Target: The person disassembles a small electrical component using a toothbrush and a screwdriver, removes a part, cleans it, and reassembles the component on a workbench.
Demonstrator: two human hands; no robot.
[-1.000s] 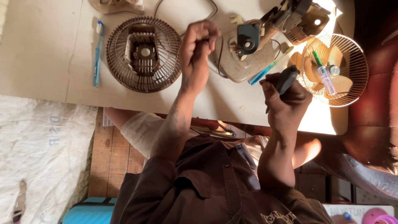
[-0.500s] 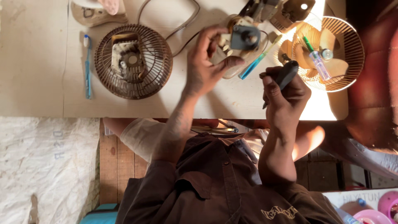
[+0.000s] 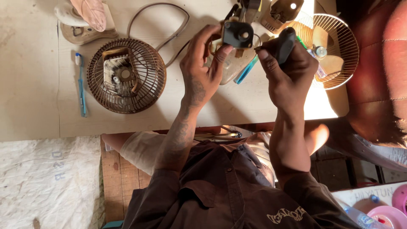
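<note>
- While my left hand point(image 3: 202, 70) pinches the small dark motor block point(image 3: 237, 34) between thumb and fingertips, I should keep that pinch firm but short, because the block sits up off the table just ahead of my knuckles and could twist if I press on it from the side.
- My right hand point(image 3: 288, 72) is closed around a black tool handle point(image 3: 285, 44); the fingers wrap it fully, and its working end points across toward the block. I cannot see the tip itself, so I would line it up by feel and go slowly.
- Bringing the two hands close together, as they are now, looks like the right way to steady the work; resting my wrists nearer the tabletop point(image 3: 237, 106) would steady it more.
- Under my left fingers lies the pale fan housing point(image 3: 231, 70), with a blue-handled tool point(image 3: 247, 70) just beside it; I should mind not to knock either as I turn the handle.
- Off to the outside of my left hand sits the rusty round grille point(image 3: 126, 76), with a brown cord point(image 3: 165, 25) curling past it, and further out a blue toothbrush point(image 3: 80, 87).
- Beyond my right hand stands the other wire grille point(image 3: 339, 46) in bright sun, where glare may hide small parts.
</note>
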